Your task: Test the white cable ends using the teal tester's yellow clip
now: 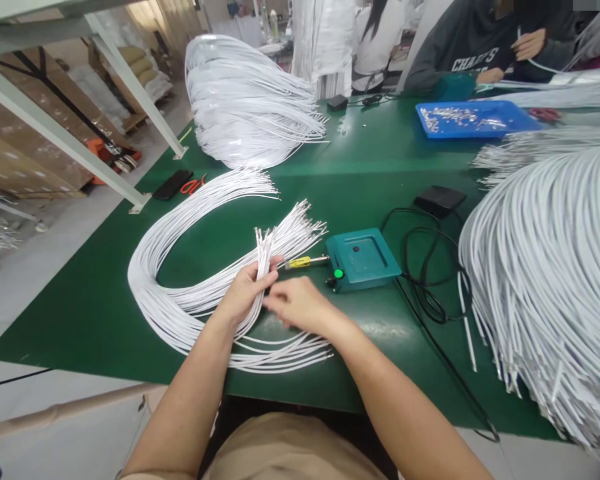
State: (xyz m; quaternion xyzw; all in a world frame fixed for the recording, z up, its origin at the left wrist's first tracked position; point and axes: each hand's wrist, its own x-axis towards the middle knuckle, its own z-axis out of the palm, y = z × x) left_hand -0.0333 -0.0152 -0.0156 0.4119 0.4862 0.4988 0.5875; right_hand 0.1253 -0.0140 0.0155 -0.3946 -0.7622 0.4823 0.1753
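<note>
teal device (380,277): on the green table (70,320), right of the hands; its yellow-marked rod (300,263) points left, close to the fingers and in front of the wire ends.
black cords (427,310): looped on the table between the device and the big right-hand wire heap (545,253); a flat black box (440,200) sits behind them.
far left: a thick white coil (250,100) on the table; nearer, a dark flat object (173,185) and a red-handled tool (193,185) beside the foot of a metal frame (115,73).
white wires (153,267): in a wide u-shaped bend on the table, one bunch lifted at the near side, a few loose ends fanned below the right hand (300,303).
left hand (243,293): fingers and thumb closed around the lifted bunch, tips upward.
right hand's fingers: curled just beside the bunch; blurred, so whether they pinch a wire i cannot tell.
co-worker (455,53): across the table in a dark top, cut off above, hands at a pale strand.
cut off: the right-hand heap, by the picture's edge.
blue tray (423,123): beyond the cords, holding scattered small pale pieces too tiny to name.
device top: a shallow square recess with one dark round spot.
</note>
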